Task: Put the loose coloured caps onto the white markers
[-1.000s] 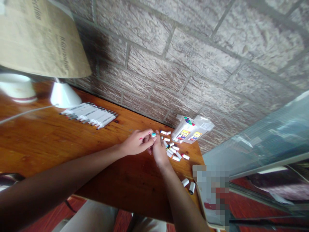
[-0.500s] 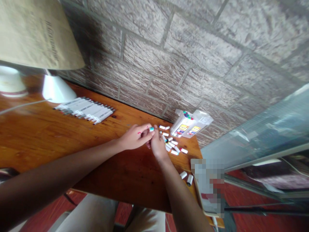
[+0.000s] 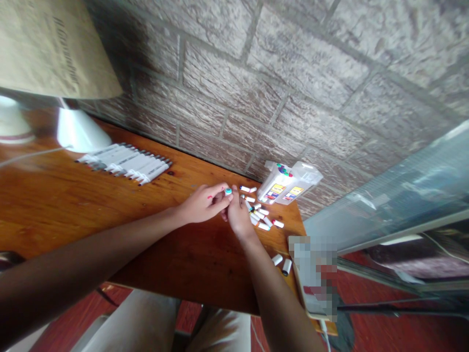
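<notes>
My left hand [image 3: 203, 203] and my right hand [image 3: 237, 215] meet over the middle of the wooden table. Between them pokes up the teal end of a white marker [image 3: 228, 192]; the rest of it is hidden by my fingers. My left thumb and fingers close round it from the left. On its other side my right hand is curled with the thumb up, its fingertips mostly out of sight. Just beyond my right hand lie several loose white marker caps [image 3: 264, 226] with coloured ends.
Several grey-white markers [image 3: 126, 161] lie in a row at the left, near a lamp [image 3: 78, 129]. A clear marker case [image 3: 273, 188] with coloured ends inside stands against the brick wall. Two more caps [image 3: 287, 267] lie near the table's right edge, beside a blurred-out object [image 3: 315, 283].
The view has shifted slightly, so everything sits a little higher and further left. Both hands stay together round the marker, with hardly any change in grip.
</notes>
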`<state>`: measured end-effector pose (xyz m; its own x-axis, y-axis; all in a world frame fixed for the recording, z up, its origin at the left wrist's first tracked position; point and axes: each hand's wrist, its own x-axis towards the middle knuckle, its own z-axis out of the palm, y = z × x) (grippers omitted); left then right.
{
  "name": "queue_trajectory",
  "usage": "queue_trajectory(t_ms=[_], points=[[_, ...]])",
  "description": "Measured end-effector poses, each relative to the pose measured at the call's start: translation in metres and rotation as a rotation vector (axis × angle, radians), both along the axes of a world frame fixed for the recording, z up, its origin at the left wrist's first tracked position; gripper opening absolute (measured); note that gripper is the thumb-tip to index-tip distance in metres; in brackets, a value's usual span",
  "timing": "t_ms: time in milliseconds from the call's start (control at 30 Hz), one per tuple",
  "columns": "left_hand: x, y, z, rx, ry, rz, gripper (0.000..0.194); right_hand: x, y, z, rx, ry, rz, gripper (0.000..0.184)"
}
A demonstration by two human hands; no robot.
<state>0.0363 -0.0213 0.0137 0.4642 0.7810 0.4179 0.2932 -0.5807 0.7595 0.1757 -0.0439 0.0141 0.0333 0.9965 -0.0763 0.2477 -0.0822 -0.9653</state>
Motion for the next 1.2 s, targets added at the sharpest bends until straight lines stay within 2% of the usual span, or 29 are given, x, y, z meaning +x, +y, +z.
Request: queue_trajectory(t_ms=[533,1200], points=[[0.0009,-0.0022,0.0041,-0.012,0.021,-0.001,0.029,-0.0006,0.0003,0.0047,-0.043,-0.03,-0.019,0.071],[0.0006,-0.0026,0.0048,-0.002,0.047,0.004,0.029,0.0025,0.0013,0.002,-0.001,-0.055,0.009,0.066]])
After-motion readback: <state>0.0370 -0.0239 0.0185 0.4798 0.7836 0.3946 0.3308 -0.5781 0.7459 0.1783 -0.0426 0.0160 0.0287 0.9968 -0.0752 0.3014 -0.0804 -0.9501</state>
